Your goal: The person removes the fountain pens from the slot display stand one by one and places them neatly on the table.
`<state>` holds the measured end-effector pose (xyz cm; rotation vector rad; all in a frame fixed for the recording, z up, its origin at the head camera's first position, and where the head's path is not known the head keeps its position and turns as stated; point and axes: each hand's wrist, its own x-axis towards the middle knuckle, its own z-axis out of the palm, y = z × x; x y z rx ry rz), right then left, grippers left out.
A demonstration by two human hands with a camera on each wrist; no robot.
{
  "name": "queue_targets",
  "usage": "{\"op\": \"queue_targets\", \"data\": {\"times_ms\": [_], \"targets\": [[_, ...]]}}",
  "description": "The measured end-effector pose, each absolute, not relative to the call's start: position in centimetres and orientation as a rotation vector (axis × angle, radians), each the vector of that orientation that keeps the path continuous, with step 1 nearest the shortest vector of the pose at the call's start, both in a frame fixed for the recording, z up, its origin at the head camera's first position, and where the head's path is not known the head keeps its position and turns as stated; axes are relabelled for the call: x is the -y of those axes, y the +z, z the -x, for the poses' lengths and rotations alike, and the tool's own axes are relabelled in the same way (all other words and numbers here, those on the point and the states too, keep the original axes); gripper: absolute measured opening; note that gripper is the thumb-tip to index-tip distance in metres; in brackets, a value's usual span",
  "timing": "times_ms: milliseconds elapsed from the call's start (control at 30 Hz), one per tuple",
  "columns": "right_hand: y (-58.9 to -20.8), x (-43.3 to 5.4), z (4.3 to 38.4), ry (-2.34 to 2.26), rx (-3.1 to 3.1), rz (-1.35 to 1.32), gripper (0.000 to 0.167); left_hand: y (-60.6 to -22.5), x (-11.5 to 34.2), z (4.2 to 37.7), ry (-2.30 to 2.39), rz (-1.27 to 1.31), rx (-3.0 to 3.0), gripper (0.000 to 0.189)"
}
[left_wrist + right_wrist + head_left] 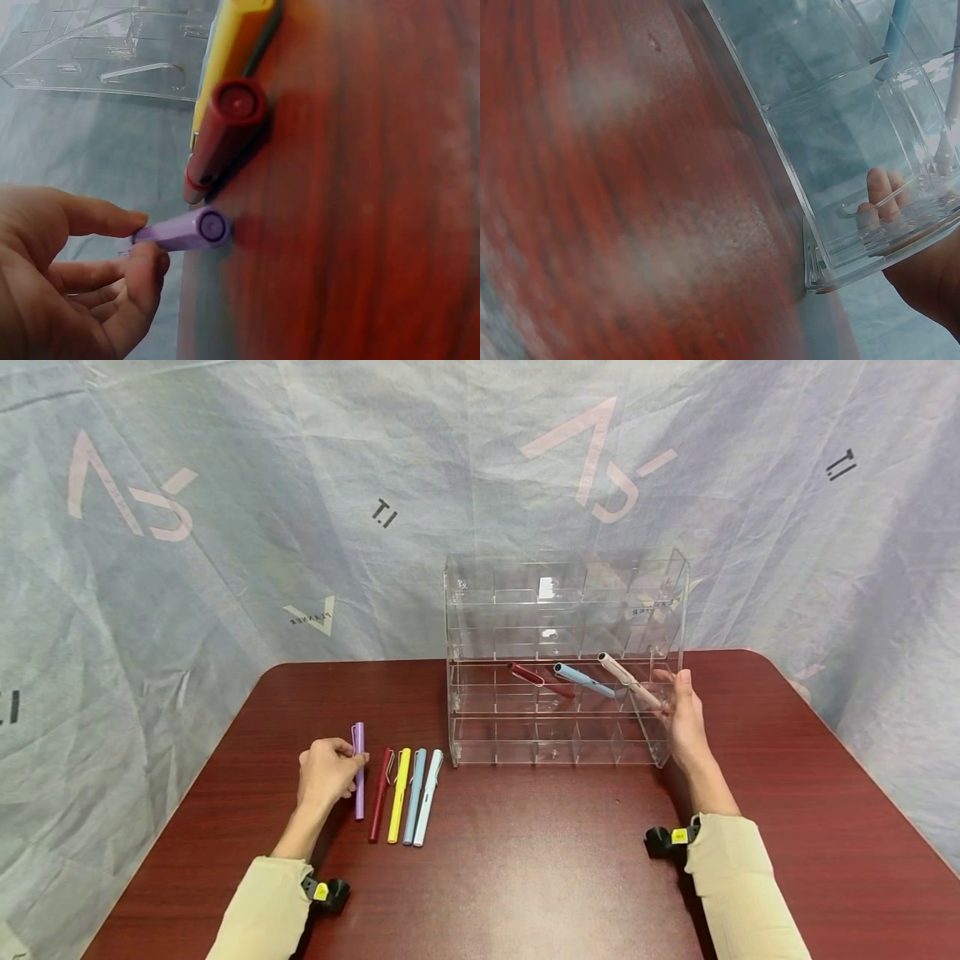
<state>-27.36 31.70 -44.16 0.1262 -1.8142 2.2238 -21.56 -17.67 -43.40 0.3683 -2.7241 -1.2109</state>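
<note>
My left hand [326, 774] pinches a purple pen [359, 777] between thumb and fingers at the left of the row. In the left wrist view the pen's round end [214, 225] points toward the camera. To its right lie a dark red pen [380, 797], a yellow pen [400, 795], a blue pen [415, 797] and a pale blue pen [428, 799]. My right hand [684, 722] holds the right side of a clear tiered pen rack [555, 727]. Through the plastic, the right wrist view shows its fingertips [880, 196] behind the panel.
One middle tier of the rack bears a dark red pen [542, 681], a light blue pen [585, 680] and a pale pinkish pen [628, 680], all leaning. Everything stands on a reddish-brown wooden table [540, 877]. A grey printed cloth [375, 460] hangs behind it.
</note>
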Motion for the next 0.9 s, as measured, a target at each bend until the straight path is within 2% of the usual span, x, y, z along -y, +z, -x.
{"op": "queue_targets", "data": {"times_ms": [233, 567, 900], "targets": [[-44.05, -31.68, 27.32, 2.219, 1.821, -0.12, 0.057, -43.98, 17.82, 21.33, -1.223, -0.306, 2.811, 0.018], [-44.02, -31.62, 27.13, 2.229, 1.789, -0.137, 0.048, -44.15, 17.89, 21.08, -1.197, -0.286, 2.913, 0.017], [-44.0, -31.68, 27.12, 2.224, 1.802, -0.139, 0.049, -44.03, 17.75, 20.92, -1.178, -0.286, 2.954, 0.018]]}}
